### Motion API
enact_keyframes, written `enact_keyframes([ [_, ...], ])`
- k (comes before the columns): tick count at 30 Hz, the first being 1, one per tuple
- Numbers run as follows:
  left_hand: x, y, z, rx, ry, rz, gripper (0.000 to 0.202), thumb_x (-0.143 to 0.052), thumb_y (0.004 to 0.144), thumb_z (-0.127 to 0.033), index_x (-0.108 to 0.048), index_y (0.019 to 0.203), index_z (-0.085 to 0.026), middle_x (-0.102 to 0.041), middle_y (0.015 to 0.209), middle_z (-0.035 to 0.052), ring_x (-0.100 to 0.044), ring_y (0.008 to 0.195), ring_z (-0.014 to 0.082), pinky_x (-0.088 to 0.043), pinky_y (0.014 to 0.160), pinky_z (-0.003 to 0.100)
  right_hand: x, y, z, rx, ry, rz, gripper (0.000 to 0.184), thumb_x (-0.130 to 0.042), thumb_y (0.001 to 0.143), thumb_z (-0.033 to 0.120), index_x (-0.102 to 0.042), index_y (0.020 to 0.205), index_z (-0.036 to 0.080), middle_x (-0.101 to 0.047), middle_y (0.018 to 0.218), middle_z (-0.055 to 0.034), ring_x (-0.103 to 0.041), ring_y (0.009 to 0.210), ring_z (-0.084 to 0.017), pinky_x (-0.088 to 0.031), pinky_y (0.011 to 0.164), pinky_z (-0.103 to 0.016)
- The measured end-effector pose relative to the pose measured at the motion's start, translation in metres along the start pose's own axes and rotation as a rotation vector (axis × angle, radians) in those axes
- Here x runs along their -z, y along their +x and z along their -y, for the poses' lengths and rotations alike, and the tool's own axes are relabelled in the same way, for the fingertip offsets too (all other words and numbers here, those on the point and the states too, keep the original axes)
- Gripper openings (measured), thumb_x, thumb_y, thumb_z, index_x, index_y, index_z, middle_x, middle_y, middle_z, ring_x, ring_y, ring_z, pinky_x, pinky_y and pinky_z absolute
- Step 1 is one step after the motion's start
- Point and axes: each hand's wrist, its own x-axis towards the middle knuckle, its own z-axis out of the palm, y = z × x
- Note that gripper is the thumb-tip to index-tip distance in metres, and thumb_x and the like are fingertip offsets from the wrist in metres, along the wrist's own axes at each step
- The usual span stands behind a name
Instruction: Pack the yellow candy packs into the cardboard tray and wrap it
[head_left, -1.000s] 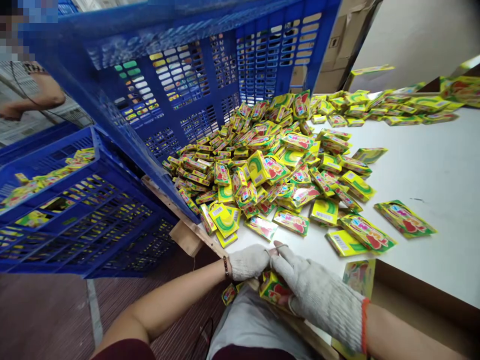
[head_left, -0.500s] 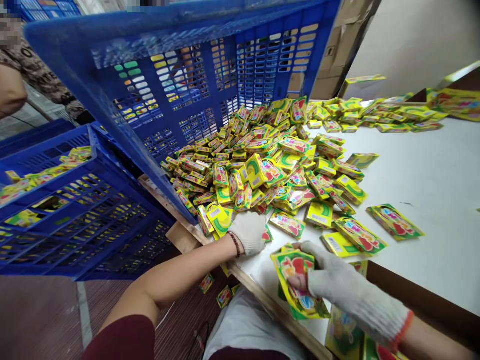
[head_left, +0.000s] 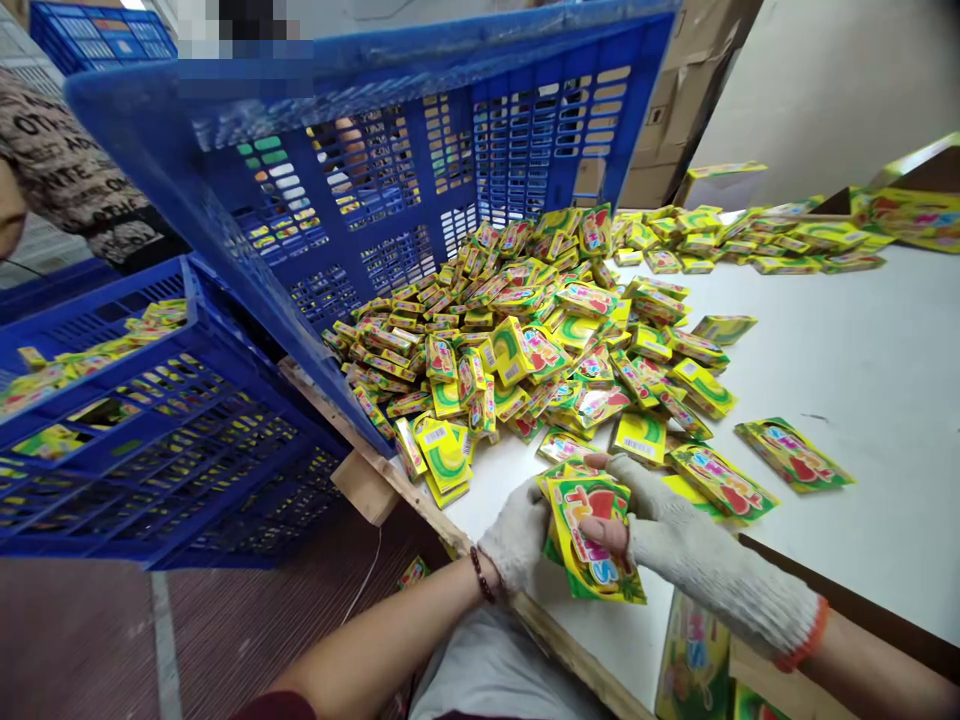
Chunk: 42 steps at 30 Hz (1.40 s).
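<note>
A few small flat yellow-green printed boxes are stacked together above the table's near edge. My right hand, in a white knit glove with bare thumb tip, grips them, thumb across the front face. Against their left side is my left hand, also gloved, with a beaded bracelet at the wrist; its fingers curl behind the boxes and are mostly hidden. Beyond both hands lies a big heap of the same boxes. One box lies flat by itself to the right.
A tipped blue plastic crate backs the heap on the white table. Another blue crate with boxes stands at left. An open carton is at lower right. A person's patterned sleeve shows at upper left.
My left hand has moved from the heap's near edge toward me and right, meeting the boxes in my right hand. The right hand has shifted slightly up.
</note>
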Motion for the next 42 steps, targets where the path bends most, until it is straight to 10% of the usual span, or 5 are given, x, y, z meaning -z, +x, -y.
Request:
enact_keyframes([
  [8,0.075,0.01,-0.015,-0.35,0.772,-0.755,0.035,-0.07,0.081,-0.034,-0.056,0.109,-0.019,-0.063,0.111,0.0128,-0.062,0.107,0.0289,-0.051,0.094,0.044,-0.024,0.006,0.011,0.281,-1.04,-0.036,0.059,-0.062,0.07,0.023,-0.059,0.127,0.013,-0.067,0.117,-0.0182,-0.064,0.103,-0.034,-0.049,0.087,-0.044],
  [15,0.101,0.011,-0.031,-0.359,1.016,-0.668,0.026,-0.05,0.091,-0.021,-0.061,0.115,-0.019,-0.072,0.1,0.0097,-0.068,0.093,0.0248,-0.053,0.085,0.036,-0.028,0.01,0.009,0.099,-1.158,0.075,0.072,-0.057,0.076,0.025,-0.047,0.147,0.02,-0.066,0.122,-0.0198,-0.068,0.096,-0.034,-0.046,0.071,-0.039],
  [26,-0.001,-0.072,0.019,-0.231,0.473,-0.203,0.015,-0.05,0.088,-0.023,-0.06,0.099,-0.022,-0.071,0.091,0.006,-0.067,0.083,0.0206,-0.054,0.074,0.03,-0.018,0.037,0.037,-0.21,-0.955,0.106,0.067,-0.058,0.084,0.052,-0.048,0.137,0.013,-0.07,0.108,-0.0195,-0.069,0.099,-0.034,-0.049,0.079,-0.041],
  [36,0.034,-0.053,0.005,-0.151,0.501,-0.009,0.012,-0.047,0.079,-0.012,-0.05,0.071,-0.021,-0.057,0.066,-0.0006,-0.055,0.065,0.0158,-0.039,0.061,0.027,-0.052,0.014,0.001,-0.141,-1.17,0.039,0.127,-0.079,0.062,0.046,-0.006,0.163,0.022,-0.033,0.156,-0.0237,-0.04,0.135,-0.044,-0.041,0.097,-0.062],
  [42,0.038,-0.039,0.009,-0.498,0.631,-0.475,0.021,-0.066,0.079,-0.033,-0.059,0.092,-0.018,-0.064,0.1,0.0112,-0.062,0.097,0.0273,-0.05,0.086,0.04,-0.051,0.024,-0.001,-0.039,-1.162,0.03,0.104,-0.064,0.074,0.042,-0.015,0.162,0.014,-0.045,0.146,-0.0254,-0.049,0.126,-0.041,-0.04,0.098,-0.061],
])
